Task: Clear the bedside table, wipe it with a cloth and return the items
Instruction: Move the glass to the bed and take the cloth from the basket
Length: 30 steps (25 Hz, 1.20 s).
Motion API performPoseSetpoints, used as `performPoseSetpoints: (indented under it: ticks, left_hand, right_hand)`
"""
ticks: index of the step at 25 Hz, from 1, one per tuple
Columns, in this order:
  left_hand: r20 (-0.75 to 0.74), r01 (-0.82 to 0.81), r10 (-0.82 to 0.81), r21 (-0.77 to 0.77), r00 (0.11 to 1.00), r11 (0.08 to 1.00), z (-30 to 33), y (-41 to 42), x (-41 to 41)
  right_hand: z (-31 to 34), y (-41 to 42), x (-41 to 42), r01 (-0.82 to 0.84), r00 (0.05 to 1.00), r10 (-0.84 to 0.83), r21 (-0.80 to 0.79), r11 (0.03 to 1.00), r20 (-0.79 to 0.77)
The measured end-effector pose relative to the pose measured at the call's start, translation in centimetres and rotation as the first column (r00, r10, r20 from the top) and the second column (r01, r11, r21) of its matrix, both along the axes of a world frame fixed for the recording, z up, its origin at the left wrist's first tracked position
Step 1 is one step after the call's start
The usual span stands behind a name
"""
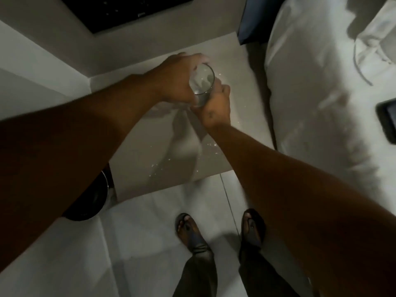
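Dim indoor lighting. Pale tiled floor (150,243) with a thin grout line running toward the bed. Light grey walls (42,67) meeting in a corner at upper left. Black panel (128,11) mounted high on the wall. Dark blue headboard (250,20) at upper centre. Bed (321,103) with rumpled white linen along the right edge.

Your right hand (215,108) is gripping a clear glass (201,84) above the bedside table (235,67), your left hand (177,80) touching its rim.
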<state>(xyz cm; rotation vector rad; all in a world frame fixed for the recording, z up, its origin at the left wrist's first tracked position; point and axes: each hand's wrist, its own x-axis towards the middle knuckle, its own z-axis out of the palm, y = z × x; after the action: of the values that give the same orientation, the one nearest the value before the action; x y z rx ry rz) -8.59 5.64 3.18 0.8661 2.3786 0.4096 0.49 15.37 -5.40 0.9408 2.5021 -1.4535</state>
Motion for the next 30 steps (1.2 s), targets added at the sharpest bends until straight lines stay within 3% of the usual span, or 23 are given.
performPoseSetpoints:
  ticks: [4,6,8,12,16,18,21,22,24,25,27,28,30]
  left_hand:
    - [0.017,0.067,-0.067,0.002,0.998,0.998,3.9,2.3,0.3]
    - [0.109,0.125,-0.127,0.029,0.986,0.992,8.2,5.7,1.7]
    - [0.201,0.277,-0.297,0.12,0.934,0.953,12.3,11.8,4.1]
    - [0.31,0.514,-0.558,0.219,0.77,0.83,17.1,27.7,14.1]
    - [0.356,0.629,-0.623,0.115,0.697,0.769,17.3,39.1,26.6]
    - [0.316,0.682,-0.648,0.003,0.693,0.731,16.2,42.0,30.4]
    - [0.231,0.671,-0.635,-0.141,0.737,0.728,13.9,44.1,32.7]
    - [0.22,0.667,-0.631,-0.176,0.744,0.725,13.4,44.6,33.0]
    - [0.213,0.683,-0.649,-0.266,0.73,0.681,13.6,45.3,33.7]
    - [0.18,0.71,-0.698,-0.333,0.693,0.62,14.4,45.8,34.5]
    - [-0.058,0.766,-0.849,-0.403,0.525,0.501,16.6,47.3,37.4]
    - [-0.185,0.818,-0.879,-0.322,0.439,0.477,17.6,48.2,39.6]
    - [-0.248,0.919,-0.899,-0.068,0.361,0.388,19.2,49.9,45.4]
  right_hand:
    - [3.5,2.1,2.3,0.005,0.994,0.003,0.08,0.997,-0.108]
    - [6.9,3.9,6.0,0.132,0.958,-0.124,0.012,0.991,-0.257]
    - [10.6,6.8,10.7,0.314,0.882,-0.314,-0.058,0.948,-0.352]
    - [17.0,14.1,21.8,0.747,0.623,-0.734,-0.075,0.661,-0.27]
    - [18.9,19.5,31.6,0.922,0.377,-0.905,-0.016,0.387,-0.197]
    - [18.6,20.7,33.8,0.946,0.32,-0.94,-0.02,0.324,-0.116]
    - [18.4,22.1,35.0,0.948,0.312,-0.95,-0.063,0.313,-0.018]
    - [18.5,22.6,35.3,0.942,0.318,-0.948,-0.117,0.315,0.008]
    - [19.5,23.2,36.1,0.902,0.417,-0.906,-0.159,0.402,0.074]
    - [20.4,23.3,37.2,0.888,0.452,-0.888,-0.141,0.438,0.086]
    - [22.3,23.4,40.9,0.929,0.37,-0.929,0.002,0.37,0.005]
    - [23.2,23.6,43.3,0.956,0.285,-0.955,0.1,0.277,-0.083]
    - [24.9,24.6,48.8,0.959,0.156,-0.97,0.263,0.104,-0.188]
